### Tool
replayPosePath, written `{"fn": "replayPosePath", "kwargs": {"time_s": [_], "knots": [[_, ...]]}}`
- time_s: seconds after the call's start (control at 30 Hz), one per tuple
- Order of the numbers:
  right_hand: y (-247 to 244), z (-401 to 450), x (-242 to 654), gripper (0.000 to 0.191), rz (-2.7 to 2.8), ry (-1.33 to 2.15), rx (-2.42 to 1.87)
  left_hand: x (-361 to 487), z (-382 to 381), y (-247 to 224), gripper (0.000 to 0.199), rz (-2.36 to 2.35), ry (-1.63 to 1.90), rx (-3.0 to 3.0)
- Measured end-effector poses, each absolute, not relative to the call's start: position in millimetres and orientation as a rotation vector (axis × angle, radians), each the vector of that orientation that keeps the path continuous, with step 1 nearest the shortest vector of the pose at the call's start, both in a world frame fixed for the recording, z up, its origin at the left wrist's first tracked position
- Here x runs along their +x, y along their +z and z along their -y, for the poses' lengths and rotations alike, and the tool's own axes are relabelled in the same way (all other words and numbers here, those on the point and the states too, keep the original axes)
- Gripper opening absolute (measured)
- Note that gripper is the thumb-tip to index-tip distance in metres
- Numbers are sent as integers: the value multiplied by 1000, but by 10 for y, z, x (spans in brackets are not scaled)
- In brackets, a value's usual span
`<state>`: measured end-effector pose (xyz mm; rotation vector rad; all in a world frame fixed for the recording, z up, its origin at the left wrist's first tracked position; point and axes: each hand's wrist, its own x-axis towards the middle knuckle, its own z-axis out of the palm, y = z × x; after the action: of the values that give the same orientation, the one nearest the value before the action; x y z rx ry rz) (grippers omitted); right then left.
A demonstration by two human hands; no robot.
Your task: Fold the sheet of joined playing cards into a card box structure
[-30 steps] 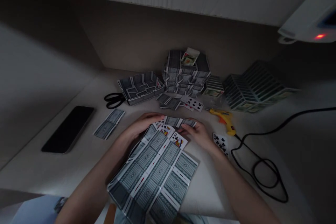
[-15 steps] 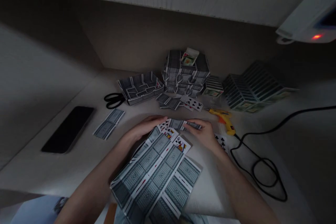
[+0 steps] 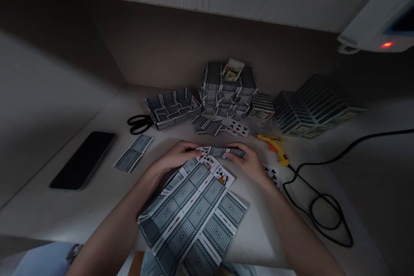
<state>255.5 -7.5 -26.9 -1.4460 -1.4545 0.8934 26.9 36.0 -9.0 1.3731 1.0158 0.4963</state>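
A large panel of joined playing cards [image 3: 190,211], mostly backs up, leans towards me at the table's front edge. At its far end two face cards show, one of them a queen of clubs [image 3: 224,176]. Beyond them lies a short strip of playing cards [image 3: 218,152], pinched at both ends. My left hand [image 3: 181,155] is closed on its left end, thumb on top. My right hand [image 3: 243,160] grips its right end, thumb in front and fingers behind. A loose card [image 3: 272,173] lies partly behind my right wrist.
At the back stand an open card tray [image 3: 174,110], a stacked card box [image 3: 228,90] and several card packs [image 3: 313,108]. Loose cards [image 3: 236,126] lie before them. A yellow glue gun [image 3: 274,146] with a black cable is right; black scissors [image 3: 139,124], a card pair [image 3: 133,154] and a phone [image 3: 83,160] are left.
My left thumb has come down onto the strip's left end, and the strip has tilted slightly flatter. The large card panel has shifted a little.
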Motion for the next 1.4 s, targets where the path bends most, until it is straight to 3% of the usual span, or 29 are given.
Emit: {"fn": "replayPosePath", "kwargs": {"time_s": [0.5,0.77,0.87,1.0,1.13,1.23,1.4], "knots": [[-130,35,2721,24,1328,752,-1567,239,-356,-54,30,-1121,555,1327],[-255,30,2716,24,1602,720,-1514,151,-356,121,48,-1017,547,1610],[-286,35,2724,28,1665,727,-1558,74,-309,221,49,-1058,401,1837],[-298,56,2683,41,1693,850,-1566,-32,-228,334,27,-1075,56,2054],[-279,96,2601,26,1745,1015,-1493,-119,-164,392,15,-1036,-47,2087],[-282,98,2585,19,1725,1072,-1462,-145,-166,391,15,-1085,-51,2125],[-365,54,2623,27,1527,1137,-1450,-65,-275,394,24,-1273,-93,2296]]}}
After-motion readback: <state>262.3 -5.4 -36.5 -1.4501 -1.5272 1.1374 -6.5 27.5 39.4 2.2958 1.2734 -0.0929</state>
